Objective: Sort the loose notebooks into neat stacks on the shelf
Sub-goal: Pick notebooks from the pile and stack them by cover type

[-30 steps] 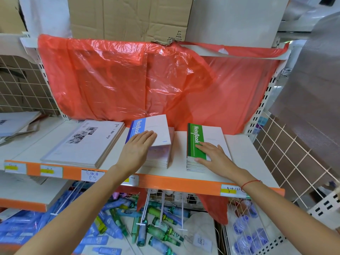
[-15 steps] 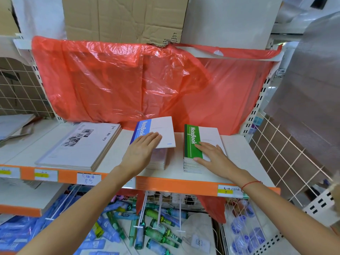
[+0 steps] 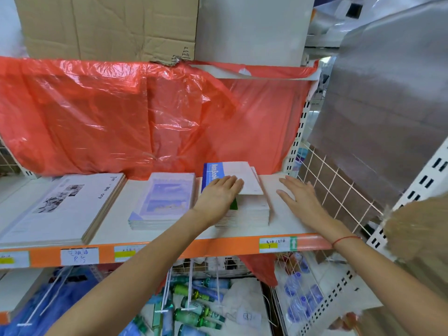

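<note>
Notebook, blue spine, flat atop stack, askew; left hand pressing open-palmed to square it. Right hand at 3 o'clock, open, empty, resting on shelf.

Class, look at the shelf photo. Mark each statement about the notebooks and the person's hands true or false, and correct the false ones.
1. The left hand lies flat on the blue notebook. True.
2. The blue notebook lies on top of the green stack. True.
3. The right hand grips a notebook. False: it is open and holds nothing, over the bare shelf.
4. The lavender stack lies right of the green stack. False: it lies to its left.
5. Red plastic sheeting hangs behind the stacks. True.
</note>
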`<control>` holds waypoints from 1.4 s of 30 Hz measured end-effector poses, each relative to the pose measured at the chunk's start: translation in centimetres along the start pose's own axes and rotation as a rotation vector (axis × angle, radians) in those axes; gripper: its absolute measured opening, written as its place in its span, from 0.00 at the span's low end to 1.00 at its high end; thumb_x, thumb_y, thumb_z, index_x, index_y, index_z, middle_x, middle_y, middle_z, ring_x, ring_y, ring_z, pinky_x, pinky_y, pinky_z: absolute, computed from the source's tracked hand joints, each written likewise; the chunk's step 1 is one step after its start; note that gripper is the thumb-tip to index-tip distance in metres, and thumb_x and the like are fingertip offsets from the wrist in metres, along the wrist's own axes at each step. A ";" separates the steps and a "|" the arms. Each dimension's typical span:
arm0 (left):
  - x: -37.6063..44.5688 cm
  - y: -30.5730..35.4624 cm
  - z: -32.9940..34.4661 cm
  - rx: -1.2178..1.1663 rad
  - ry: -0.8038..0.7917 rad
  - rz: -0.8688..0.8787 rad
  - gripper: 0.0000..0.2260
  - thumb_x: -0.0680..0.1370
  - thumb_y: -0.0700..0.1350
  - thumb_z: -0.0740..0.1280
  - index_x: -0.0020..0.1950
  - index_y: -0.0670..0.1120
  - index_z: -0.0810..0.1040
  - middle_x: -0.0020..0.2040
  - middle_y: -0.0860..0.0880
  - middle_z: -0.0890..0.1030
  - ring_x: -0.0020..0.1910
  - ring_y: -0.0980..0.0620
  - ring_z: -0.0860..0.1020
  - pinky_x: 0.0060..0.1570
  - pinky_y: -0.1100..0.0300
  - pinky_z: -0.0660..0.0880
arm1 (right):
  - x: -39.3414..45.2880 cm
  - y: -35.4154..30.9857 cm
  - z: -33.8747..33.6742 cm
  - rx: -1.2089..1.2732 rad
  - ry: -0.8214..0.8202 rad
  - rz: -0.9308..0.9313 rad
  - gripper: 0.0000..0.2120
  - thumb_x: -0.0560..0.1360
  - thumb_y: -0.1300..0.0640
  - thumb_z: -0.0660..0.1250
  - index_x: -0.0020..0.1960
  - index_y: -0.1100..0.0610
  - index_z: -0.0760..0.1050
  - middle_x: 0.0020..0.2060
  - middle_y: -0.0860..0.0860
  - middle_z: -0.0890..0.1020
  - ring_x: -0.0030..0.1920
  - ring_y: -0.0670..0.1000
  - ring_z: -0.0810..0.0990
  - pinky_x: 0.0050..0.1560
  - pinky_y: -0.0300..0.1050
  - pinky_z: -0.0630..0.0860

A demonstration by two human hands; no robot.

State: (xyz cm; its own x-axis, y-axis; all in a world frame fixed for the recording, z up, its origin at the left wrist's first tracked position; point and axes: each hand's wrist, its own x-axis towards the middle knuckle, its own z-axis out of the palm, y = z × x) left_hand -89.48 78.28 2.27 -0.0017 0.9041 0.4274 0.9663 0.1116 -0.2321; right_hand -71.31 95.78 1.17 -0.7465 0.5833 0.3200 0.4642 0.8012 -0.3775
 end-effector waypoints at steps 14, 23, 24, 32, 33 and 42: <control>-1.1 -0.3 1.5 -0.230 -0.502 -0.099 0.25 0.83 0.57 0.50 0.78 0.52 0.52 0.78 0.51 0.51 0.77 0.52 0.47 0.72 0.40 0.44 | -1.2 0.2 0.8 -0.043 -0.059 0.009 0.23 0.81 0.47 0.55 0.74 0.54 0.63 0.74 0.52 0.63 0.74 0.49 0.58 0.74 0.53 0.40; -0.3 -0.2 1.5 -0.285 -0.506 -0.091 0.25 0.82 0.57 0.51 0.78 0.52 0.53 0.78 0.52 0.52 0.77 0.52 0.48 0.73 0.43 0.43 | -1.4 0.3 0.7 -0.045 -0.063 0.017 0.23 0.81 0.46 0.55 0.74 0.53 0.63 0.74 0.52 0.63 0.74 0.48 0.58 0.73 0.53 0.40; -0.2 -0.2 1.5 -0.290 -0.505 -0.089 0.25 0.82 0.58 0.51 0.78 0.52 0.53 0.78 0.52 0.52 0.77 0.52 0.48 0.73 0.43 0.43 | -1.4 0.3 0.7 -0.045 -0.064 0.020 0.23 0.81 0.46 0.55 0.74 0.53 0.63 0.74 0.52 0.63 0.74 0.48 0.58 0.73 0.53 0.40; 0.2 -0.1 1.8 -0.298 -0.509 -0.089 0.25 0.82 0.58 0.50 0.78 0.52 0.52 0.78 0.53 0.51 0.77 0.51 0.47 0.73 0.43 0.44 | -1.7 0.1 0.6 -0.039 -0.072 0.014 0.23 0.81 0.47 0.55 0.74 0.53 0.62 0.74 0.52 0.63 0.74 0.48 0.58 0.74 0.53 0.40; 0.2 -0.1 1.8 -0.296 -0.508 -0.088 0.25 0.82 0.58 0.50 0.78 0.52 0.52 0.78 0.52 0.51 0.77 0.51 0.47 0.73 0.43 0.44 | -1.7 0.0 0.6 -0.037 -0.074 0.014 0.23 0.81 0.47 0.55 0.74 0.53 0.62 0.74 0.52 0.63 0.74 0.48 0.58 0.74 0.53 0.40; 0.3 -0.1 2.3 -0.317 -0.489 -0.110 0.25 0.82 0.58 0.50 0.78 0.52 0.53 0.78 0.52 0.52 0.77 0.51 0.48 0.73 0.42 0.44 | -1.9 0.0 0.6 -0.043 -0.080 0.012 0.23 0.81 0.47 0.55 0.74 0.53 0.62 0.74 0.52 0.63 0.74 0.48 0.58 0.74 0.54 0.40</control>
State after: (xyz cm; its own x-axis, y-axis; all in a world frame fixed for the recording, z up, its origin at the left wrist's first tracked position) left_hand -90.17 79.50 0.43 -0.1519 0.9878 -0.0355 0.9833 0.1546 0.0957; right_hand -70.18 94.61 0.05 -0.7754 0.5820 0.2448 0.4925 0.8002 -0.3423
